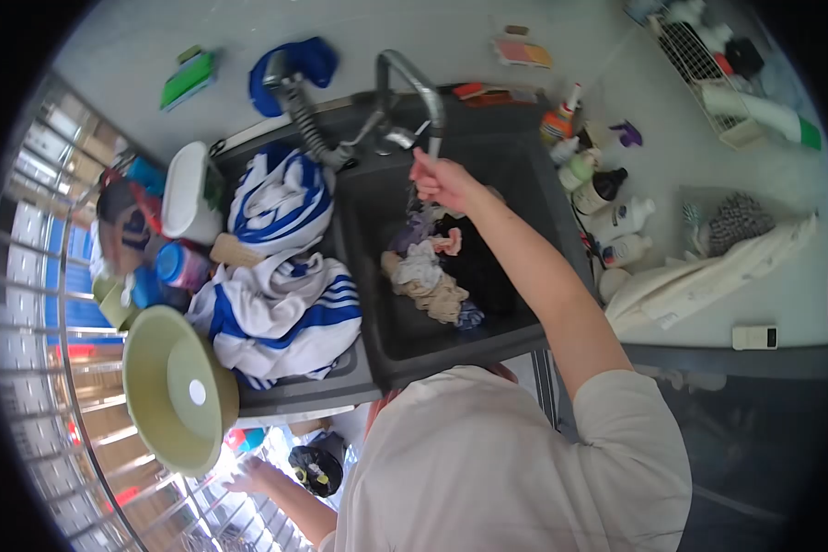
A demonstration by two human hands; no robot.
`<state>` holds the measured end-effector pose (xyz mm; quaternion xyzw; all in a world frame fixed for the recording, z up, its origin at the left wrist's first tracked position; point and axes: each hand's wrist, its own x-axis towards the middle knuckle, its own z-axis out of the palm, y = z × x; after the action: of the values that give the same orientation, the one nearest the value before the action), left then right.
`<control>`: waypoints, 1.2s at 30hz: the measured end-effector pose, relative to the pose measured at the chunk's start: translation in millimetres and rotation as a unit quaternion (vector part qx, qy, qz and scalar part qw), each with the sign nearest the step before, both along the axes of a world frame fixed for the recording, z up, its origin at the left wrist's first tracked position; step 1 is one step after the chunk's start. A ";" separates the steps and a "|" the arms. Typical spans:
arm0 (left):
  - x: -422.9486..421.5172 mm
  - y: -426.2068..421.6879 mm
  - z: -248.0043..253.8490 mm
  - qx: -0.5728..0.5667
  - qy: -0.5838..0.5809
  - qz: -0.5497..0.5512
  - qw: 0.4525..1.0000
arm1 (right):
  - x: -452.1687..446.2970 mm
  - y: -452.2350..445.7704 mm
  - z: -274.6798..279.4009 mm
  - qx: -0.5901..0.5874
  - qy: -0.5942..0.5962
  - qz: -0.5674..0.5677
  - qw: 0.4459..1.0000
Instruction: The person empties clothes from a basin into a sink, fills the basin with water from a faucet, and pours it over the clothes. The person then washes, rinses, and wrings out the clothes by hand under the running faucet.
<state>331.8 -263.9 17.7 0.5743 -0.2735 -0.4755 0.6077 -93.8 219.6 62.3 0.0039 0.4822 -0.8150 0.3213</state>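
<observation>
Fingers (424, 171) half-curled, the right hand (451, 188) reaches to the faucet (417, 76).

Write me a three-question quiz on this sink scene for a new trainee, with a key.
1. Which of the wearer's hands is beside the spout of the curved tap?
2. True or false: the blue-and-white striped clothes lie in the bowl beneath the tap.
3. What colour is the round basin at the left? A: blue. B: pale green. C: red.

Key:
1. The right hand.
2. False; they lie left of the bowl.
3. B.
</observation>
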 end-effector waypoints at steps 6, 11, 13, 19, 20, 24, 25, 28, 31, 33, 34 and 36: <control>-41.4 96.4 64.2 -0.001 0.019 -0.074 0.997 | 20.9 27.1 -75.4 0.567 0.176 0.032 0.804; -97.6 162.8 111.3 -0.136 0.023 -0.269 0.953 | 96.9 86.4 -159.9 0.736 0.058 0.071 0.671; -118.8 184.5 115.4 -0.197 0.023 -0.327 0.924 | 117.3 85.5 -181.8 0.713 0.151 0.070 0.681; -169.5 254.4 63.3 -0.199 -0.158 -0.725 0.640 | 171.0 32.3 -108.7 0.493 0.444 0.104 0.741; -190.3 283.1 83.2 -0.208 -0.270 -0.797 0.498 | 174.1 24.3 -95.2 0.451 0.462 0.067 0.761; -231.1 339.7 44.9 -0.297 -0.331 -0.830 0.337 | 138.2 32.5 -34.0 0.401 0.481 -0.063 0.777; -242.7 354.4 42.2 -0.316 -0.289 -0.827 0.365 | 125.2 42.0 -28.4 0.393 0.485 -0.085 0.776; -271.5 379.6 31.4 -0.317 -0.265 -0.807 0.421 | 96.9 89.4 -8.7 0.350 0.459 -0.054 0.815; -295.1 375.2 9.2 -0.252 -0.319 -0.831 0.380 | 81.2 144.4 -11.8 0.504 0.449 0.098 0.731; -305.3 373.0 -14.5 -0.184 -0.366 -0.851 0.328 | 74.3 162.6 -41.2 0.608 0.343 0.173 0.695; -305.1 372.3 -32.6 -0.197 -0.427 -0.833 0.291 | 70.3 163.1 -60.7 0.649 0.279 0.213 0.675; -306.4 366.4 -76.8 -0.167 -0.498 -0.811 0.260 | 75.6 153.3 -114.4 0.652 0.291 0.153 0.683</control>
<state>25.4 102.6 -59.1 0.0630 -0.9183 -0.2849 -0.2676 -18.2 372.9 -52.1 -0.0983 0.9549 -0.1945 0.2016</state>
